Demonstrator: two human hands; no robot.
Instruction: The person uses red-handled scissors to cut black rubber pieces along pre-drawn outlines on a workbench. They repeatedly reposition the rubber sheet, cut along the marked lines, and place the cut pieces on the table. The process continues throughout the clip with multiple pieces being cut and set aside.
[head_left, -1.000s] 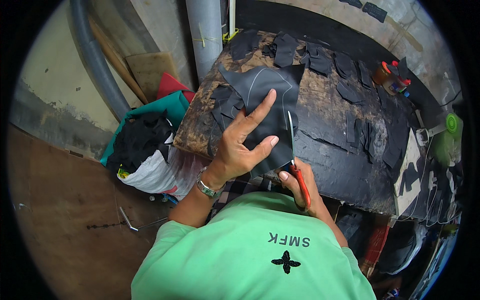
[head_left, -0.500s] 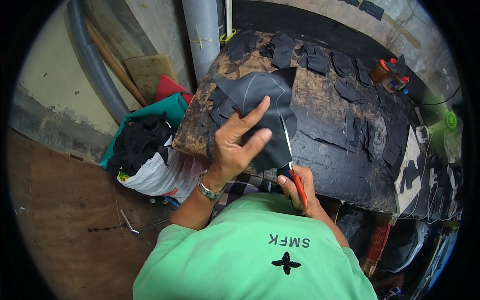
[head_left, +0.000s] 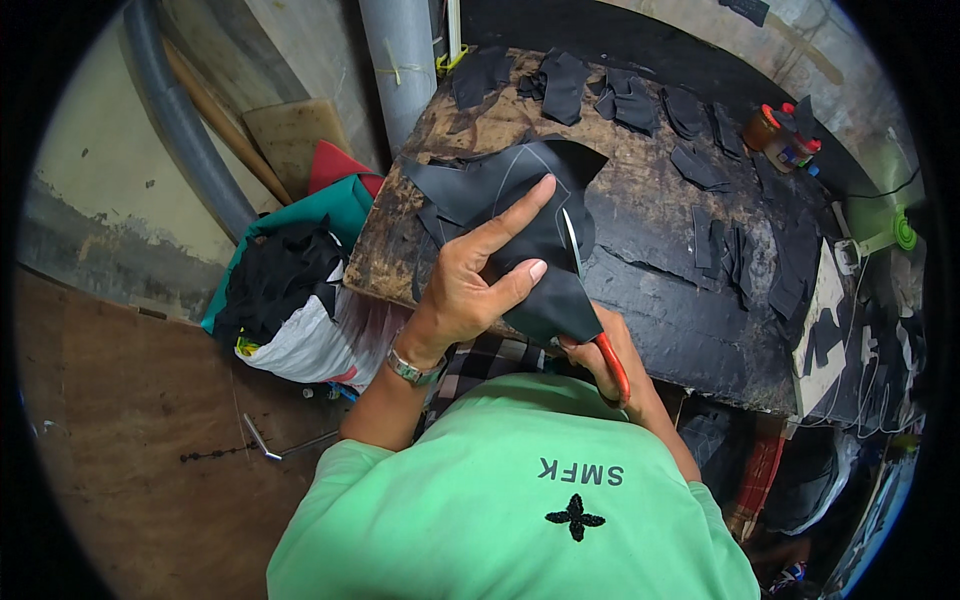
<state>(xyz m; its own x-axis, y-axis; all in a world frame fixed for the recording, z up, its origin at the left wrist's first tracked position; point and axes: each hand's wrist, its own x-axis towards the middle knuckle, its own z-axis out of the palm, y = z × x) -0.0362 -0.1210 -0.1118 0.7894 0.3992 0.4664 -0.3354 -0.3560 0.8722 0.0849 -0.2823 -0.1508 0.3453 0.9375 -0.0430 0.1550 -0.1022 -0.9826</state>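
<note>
Black leather sheet (head_left: 520, 215) held up over the bench's (head_left: 680, 330) near-left edge. Left hand (head_left: 475, 275) clamped on it, thumb under the lower edge, index finger stretched toward 1 o'clock across the face. Right hand (head_left: 605, 355), at 4 o'clock of the left, closed on red-handled scissors (head_left: 590, 295); blade runs up into the sheet, seemingly mid-cut. Small black cut pieces (head_left: 640, 105) lie at 12 to 2 o'clock. Bag of black scraps (head_left: 285, 290) at 9 o'clock, on the floor.

Two small red-capped bottles (head_left: 783, 135) with coloured labels were seen at the bench's far right; a white bag (head_left: 300, 340) lay left.
</note>
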